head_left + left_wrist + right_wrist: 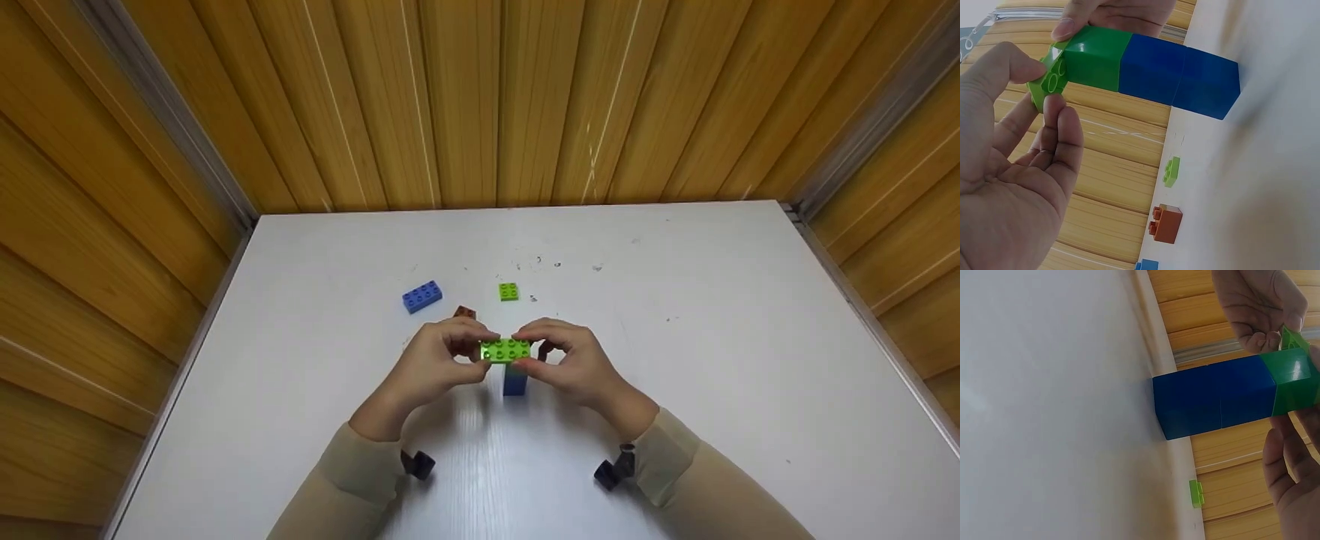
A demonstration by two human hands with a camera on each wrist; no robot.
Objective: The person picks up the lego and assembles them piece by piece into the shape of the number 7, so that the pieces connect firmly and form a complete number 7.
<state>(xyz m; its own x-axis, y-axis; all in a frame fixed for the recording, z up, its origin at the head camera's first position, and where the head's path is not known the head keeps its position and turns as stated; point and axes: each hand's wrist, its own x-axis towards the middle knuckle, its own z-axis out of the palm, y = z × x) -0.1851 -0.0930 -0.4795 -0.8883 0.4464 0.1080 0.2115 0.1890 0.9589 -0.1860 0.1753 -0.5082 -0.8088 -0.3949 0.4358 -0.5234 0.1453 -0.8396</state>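
A flat lime-green eight-stud brick lies across the top of a small upright tower on the table. Below it in the left wrist view come a darker green brick and two blue bricks, the lowest standing on the tabletop. My left hand pinches the lime brick's left end between thumb and fingers. At its other end, my right hand pinches the same brick. The brick's left part overhangs the tower, its underside hollows showing in the left wrist view.
Beyond the hands, a blue eight-stud brick lies at the left and a small lime four-stud brick farther back. An orange-brown brick is partly hidden behind the left hand. Wood-look panels wall the white table at the back and sides.
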